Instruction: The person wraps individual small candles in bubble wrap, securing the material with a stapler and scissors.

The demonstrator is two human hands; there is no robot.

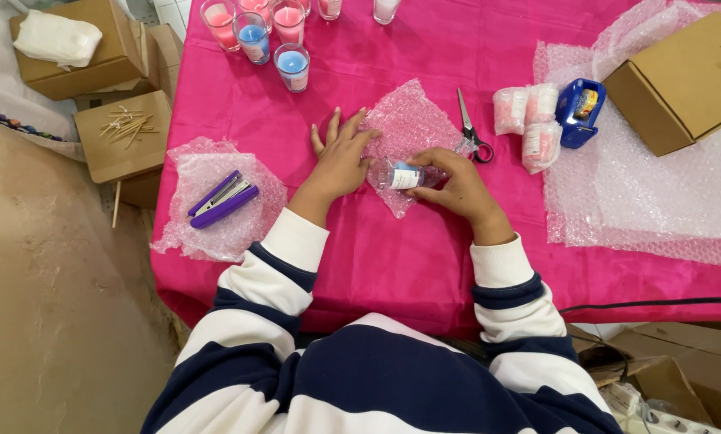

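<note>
- L hand [340,157] lay flat, fingers spread, pressing the left edge of a small bubble wrap square [408,128] on the pink tablecloth [425,257]; nothing gripped.
- R hand [453,181] was closed round a small glass candle jar [404,175] lying on its side on the lower corner of that square. Jar had a blue top and a white label.
- Counts, top edge: 2 blue candle glasses [293,66] and 2 pink ones [289,22] clearly seen, plus approx. 4 more cut off by the frame; colours there unclear.
- 1 pair of scissors [473,133], black handles, just right of the square, near the R hand.
- 3 wrapped bundles [529,120], each w/ a white label, grouped right of the scissors.
- 1 blue tape dispenser [579,112] touching the bundles' right side.
- 1 closed brown carton [686,80] at the far right, sitting on a big bubble wrap sheet [658,201].
- 1 purple stapler [222,201] on a separate bubble wrap piece [191,233], table's left edge, well apart from the L hand.
- Off-table left: approx. 3 brown boxes. Far one [79,48] carried a white cloth bundle [57,38]; nearer one [123,137] had loose wooden sticks [127,124] on its lid; third sat between, mostly hidden.
- Bottom right: open cardboard boxes [650,378] on the floor, 1 black cable [658,304] along the table edge.
</note>
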